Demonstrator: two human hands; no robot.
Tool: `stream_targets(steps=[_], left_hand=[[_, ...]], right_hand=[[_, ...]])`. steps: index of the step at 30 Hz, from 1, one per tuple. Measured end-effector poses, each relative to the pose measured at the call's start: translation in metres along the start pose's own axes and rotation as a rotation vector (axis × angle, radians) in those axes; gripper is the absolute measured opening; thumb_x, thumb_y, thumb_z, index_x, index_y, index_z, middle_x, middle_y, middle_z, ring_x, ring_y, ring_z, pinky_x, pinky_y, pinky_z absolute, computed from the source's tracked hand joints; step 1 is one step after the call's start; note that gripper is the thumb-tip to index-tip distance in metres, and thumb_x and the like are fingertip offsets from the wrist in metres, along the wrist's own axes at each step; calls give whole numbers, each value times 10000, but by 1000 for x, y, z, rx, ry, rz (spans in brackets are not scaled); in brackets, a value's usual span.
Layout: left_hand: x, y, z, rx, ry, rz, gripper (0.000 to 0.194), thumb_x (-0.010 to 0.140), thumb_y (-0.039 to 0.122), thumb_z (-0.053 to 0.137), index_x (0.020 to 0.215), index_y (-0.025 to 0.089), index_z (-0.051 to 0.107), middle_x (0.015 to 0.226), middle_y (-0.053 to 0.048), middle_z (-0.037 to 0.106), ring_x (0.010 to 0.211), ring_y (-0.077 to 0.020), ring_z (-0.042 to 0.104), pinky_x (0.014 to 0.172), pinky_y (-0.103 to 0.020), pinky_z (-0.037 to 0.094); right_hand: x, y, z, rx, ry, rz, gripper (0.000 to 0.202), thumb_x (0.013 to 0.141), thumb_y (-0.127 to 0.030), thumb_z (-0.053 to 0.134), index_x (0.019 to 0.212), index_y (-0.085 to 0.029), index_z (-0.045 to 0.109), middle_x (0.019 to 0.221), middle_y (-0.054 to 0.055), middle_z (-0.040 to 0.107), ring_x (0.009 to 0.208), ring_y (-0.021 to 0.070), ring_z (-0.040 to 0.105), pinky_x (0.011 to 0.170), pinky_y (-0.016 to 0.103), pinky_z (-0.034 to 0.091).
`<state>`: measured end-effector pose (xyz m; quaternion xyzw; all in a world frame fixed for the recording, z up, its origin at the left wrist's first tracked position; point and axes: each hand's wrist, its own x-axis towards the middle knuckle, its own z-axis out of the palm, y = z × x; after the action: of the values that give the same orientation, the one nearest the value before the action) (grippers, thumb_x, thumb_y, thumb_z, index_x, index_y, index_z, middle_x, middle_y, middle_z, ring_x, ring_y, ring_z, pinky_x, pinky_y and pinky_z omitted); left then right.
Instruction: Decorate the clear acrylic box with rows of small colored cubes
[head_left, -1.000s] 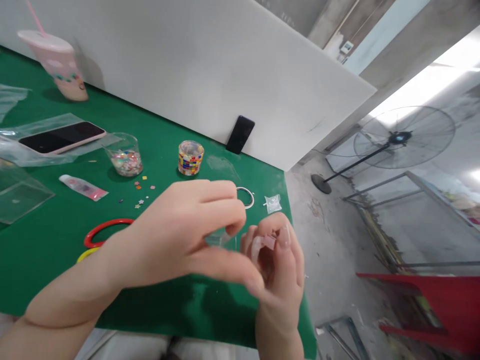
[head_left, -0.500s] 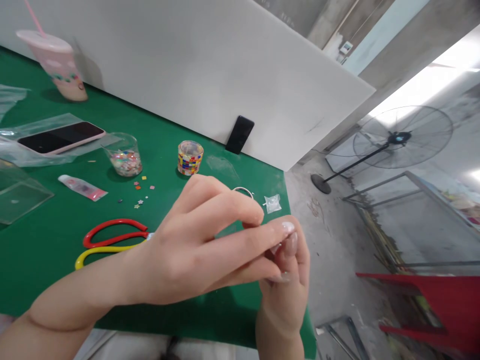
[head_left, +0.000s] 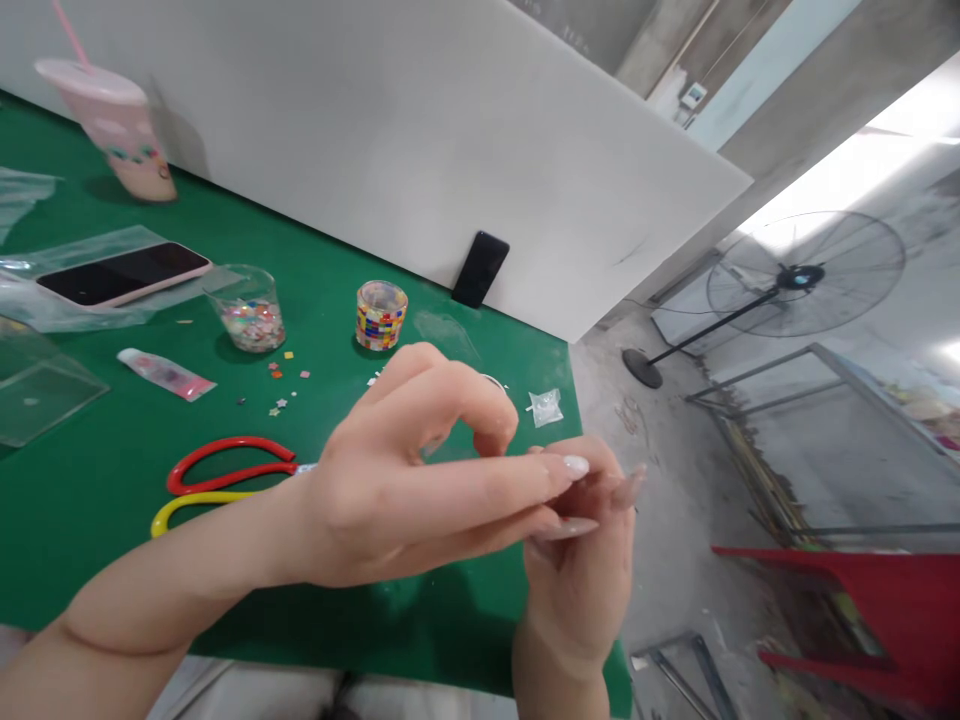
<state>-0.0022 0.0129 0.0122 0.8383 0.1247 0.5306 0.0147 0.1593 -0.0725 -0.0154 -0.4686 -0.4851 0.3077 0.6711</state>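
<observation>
My left hand point(head_left: 427, 480) reaches across from the left with index finger and thumb brought together in a pinch, its other fingers bent. Its fingertips meet the curled fingers of my right hand point(head_left: 577, 570), whose thumb stands a little apart. Whatever is between the fingers is too small and hidden to make out. Under my left wrist lie scissors with one red handle point(head_left: 232, 465) and one yellow handle point(head_left: 195, 505); their blades are mostly covered. Just behind my left hand, a pale ring-shaped edge point(head_left: 493, 382) shows, and a small clear packet point(head_left: 546, 407) lies beyond.
On the green table point(head_left: 330, 410) stand a mosaic-patterned glass point(head_left: 379, 318), a clear cup of small pieces point(head_left: 256, 325) and a pink drink cup point(head_left: 120, 135). A tube point(head_left: 165, 374), loose stars and squares, and a phone point(head_left: 127, 275) lie left. Another phone point(head_left: 481, 269) leans on the white board.
My right thumb has moved away from my left fingertips, and the right hand has shifted slightly right. My left index finger and thumb have drawn closer together; the left wrist has risen slightly.
</observation>
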Motion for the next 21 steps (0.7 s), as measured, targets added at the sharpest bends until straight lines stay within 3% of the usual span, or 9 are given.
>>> stream_targets(steps=[7,13,16,21], left_hand=[[3,-1,-3,-18,7,11,82,1069,200,721,1067,245,789,853,14,613,696,-142,541,679,-320,470],[2,-4,1,53,55,60,82,1084,316,746,1022,273,777,732,34,606,658,-154,507,560,-334,403],[2,-5,0,66,40,75,110,1100,346,735,1058,258,785,767,27,659,658,-151,516,553,-336,418],[5,-7,1,-23,-5,89,105,1109,288,723,1067,212,781,797,18,708,619,-124,524,615,-302,504]], right_hand=[[-4,3,-2,36,13,-35,602,1206,-575,316,889,-294,744,567,-78,432,400,92,272,351,209,225],[-1,5,-1,48,-65,-169,331,1174,-479,523,973,-313,727,686,-43,619,414,88,380,342,241,183],[-1,6,-1,31,-49,-213,381,1189,-483,463,988,-307,736,680,-37,624,406,91,397,334,247,214],[-2,7,-2,-57,-48,-259,307,1170,-450,546,960,-287,699,666,-58,625,394,76,406,340,224,269]])
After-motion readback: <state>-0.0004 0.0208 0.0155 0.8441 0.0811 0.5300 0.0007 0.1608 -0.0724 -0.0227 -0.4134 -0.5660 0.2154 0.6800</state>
